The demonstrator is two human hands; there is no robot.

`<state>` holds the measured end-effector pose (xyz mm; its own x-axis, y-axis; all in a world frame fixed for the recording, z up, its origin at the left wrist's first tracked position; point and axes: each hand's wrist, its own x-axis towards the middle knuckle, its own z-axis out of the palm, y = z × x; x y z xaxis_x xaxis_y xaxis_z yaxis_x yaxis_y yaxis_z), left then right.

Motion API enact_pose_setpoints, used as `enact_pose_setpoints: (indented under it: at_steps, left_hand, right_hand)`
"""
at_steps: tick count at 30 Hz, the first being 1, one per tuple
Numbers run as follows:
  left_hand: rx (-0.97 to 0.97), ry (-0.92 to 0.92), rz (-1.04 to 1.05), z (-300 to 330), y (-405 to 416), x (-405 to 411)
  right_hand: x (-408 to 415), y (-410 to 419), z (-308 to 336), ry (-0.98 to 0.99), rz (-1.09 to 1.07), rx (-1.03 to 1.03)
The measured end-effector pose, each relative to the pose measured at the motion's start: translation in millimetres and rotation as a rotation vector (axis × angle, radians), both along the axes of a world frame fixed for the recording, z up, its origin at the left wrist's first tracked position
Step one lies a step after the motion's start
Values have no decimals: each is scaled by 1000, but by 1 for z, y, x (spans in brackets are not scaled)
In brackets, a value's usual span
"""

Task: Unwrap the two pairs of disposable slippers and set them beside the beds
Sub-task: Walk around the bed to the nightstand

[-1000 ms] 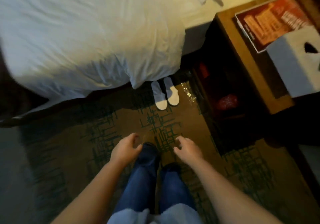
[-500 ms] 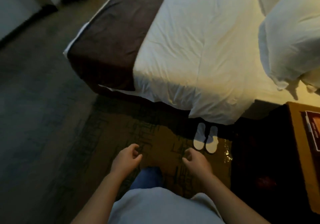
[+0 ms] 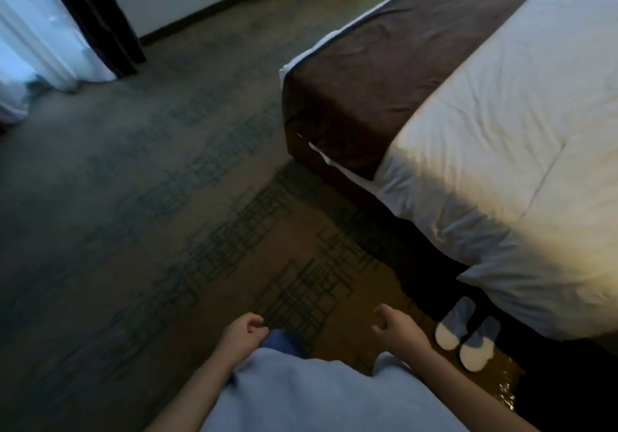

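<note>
Carpet (image 3: 167,197): patterned, grey-brown with dark green line motifs, covering the floor from the far wall to the person's feet; a warmer brown patch lies alongside the bed.

Bed (image 3: 501,147): occupies the right of the view. A white duvet (image 3: 521,164) covers most of it and hangs over the near side. A brown runner (image 3: 374,73) crosses the foot end, with a white sheet edge showing at the corner.

Curtains (image 3: 43,23): upper left, a pale sheer panel reaching the floor, with a dark drape just beside it.

Person: pale blue top (image 3: 317,398) at the bottom centre, both bare forearms extended forward over the carpet.

Pair of slippers (image 3: 466,339): white, unwrapped, on the carpet right against the near side of the bed, side by side and almost touching, toe ends tucked under the duvet overhang, heels pointing out. Something glinting lies on the carpet just beyond the slippers at the lower right; the light is too poor to say what it is.

Left hand (image 3: 244,334): fingers loosely curled, holding nothing, well apart from the slippers.

Right hand (image 3: 398,328): fingers loosely curled, holding nothing, near the slippers but not touching them.
</note>
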<state>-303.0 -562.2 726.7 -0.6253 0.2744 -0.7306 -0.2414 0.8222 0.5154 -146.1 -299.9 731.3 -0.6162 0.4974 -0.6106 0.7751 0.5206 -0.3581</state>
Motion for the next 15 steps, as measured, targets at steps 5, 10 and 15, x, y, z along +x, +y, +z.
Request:
enact_pose_setpoints:
  at_steps: [5,10,15]
  left_hand:
    - [-62,-25,5,-1,-47,-72]
    - [14,61,142,18,-52,-160]
    - [110,100,208,23,-30,-234]
  right_hand:
    - [-64,-30,-21,-47,-54,-1]
    - [-124,-56,-26,20,-235,11]
    - [-193,-42,-21,3,-138,-43]
